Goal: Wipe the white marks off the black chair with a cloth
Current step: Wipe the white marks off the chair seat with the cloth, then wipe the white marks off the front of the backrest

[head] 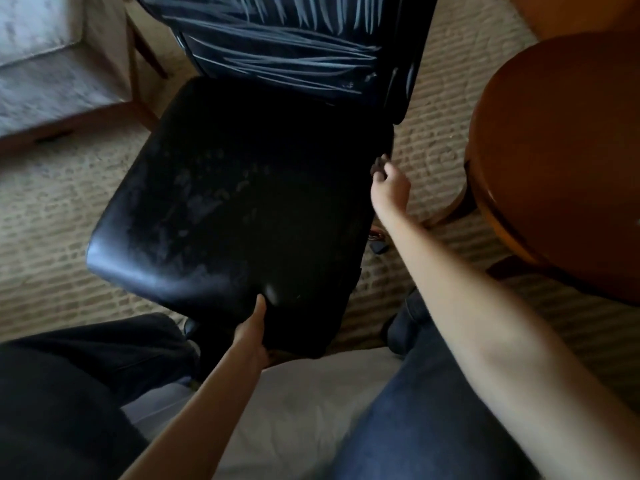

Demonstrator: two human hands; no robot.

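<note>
The black chair point(242, 202) stands in front of me on the carpet. Its seat shows faint pale smudges, and its backrest point(294, 46) carries many white streak marks. My left hand point(251, 336) grips the seat's front edge, thumb on top and fingers hidden underneath. My right hand point(389, 188) reaches to the seat's right side, with its fingers curled at the edge near a small dark part. No cloth is in view.
A round wooden table point(554, 168) stands close on the right, its legs near the chair. A pale upholstered seat point(52, 81) sits at the far left. My legs in dark trousers rest on a white sheet point(294, 410) below.
</note>
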